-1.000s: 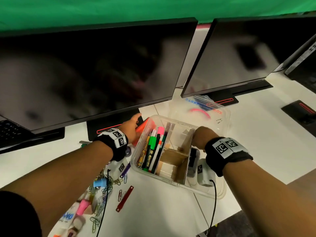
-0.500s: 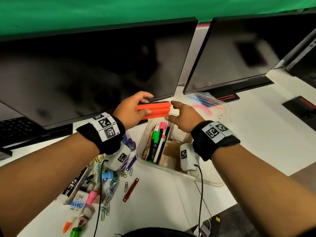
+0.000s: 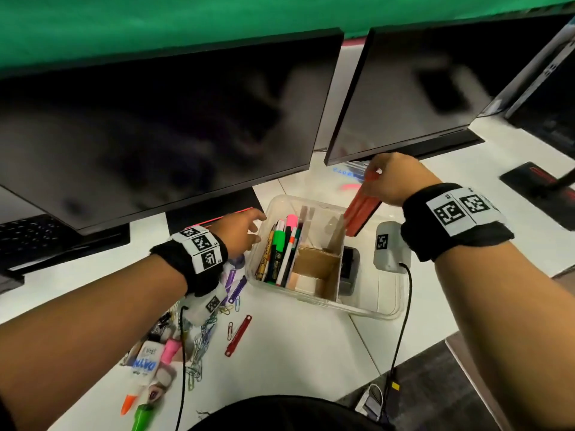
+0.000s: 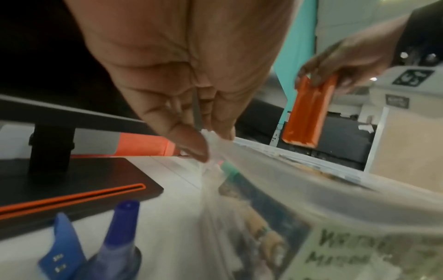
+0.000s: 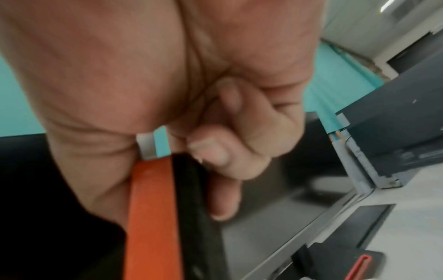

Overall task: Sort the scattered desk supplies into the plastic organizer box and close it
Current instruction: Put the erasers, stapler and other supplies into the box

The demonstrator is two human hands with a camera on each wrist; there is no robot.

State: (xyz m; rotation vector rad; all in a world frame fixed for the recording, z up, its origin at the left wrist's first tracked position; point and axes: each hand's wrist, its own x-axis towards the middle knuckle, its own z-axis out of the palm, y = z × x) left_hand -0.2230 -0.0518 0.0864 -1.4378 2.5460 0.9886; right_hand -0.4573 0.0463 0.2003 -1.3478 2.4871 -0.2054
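The clear plastic organizer box (image 3: 311, 298) stands open on the white desk, with cardboard dividers (image 3: 317, 265) inside. Several markers (image 3: 281, 244) lie in its left compartment and a black item (image 3: 350, 265) in its right one. My right hand (image 3: 378, 178) grips a flat orange pack (image 3: 362, 213) by its top end and holds it tilted over the box's far right part. The left wrist view shows the same orange pack (image 4: 309, 111) hanging from those fingers. My left hand (image 3: 252, 225) pinches the box's far left rim (image 4: 215, 145).
Two dark monitors (image 3: 174, 126) overhang the desk just behind the box. The clear lid (image 3: 348, 175) lies behind the box. Paper clips (image 3: 199, 346), a red fastener strip (image 3: 238, 334), a glue bottle (image 3: 144, 365) and markers are scattered at the front left.
The orange pack passed from my left hand to my right, which carried it right and tilted it down over the box. My left hand dropped to the box's left rim.
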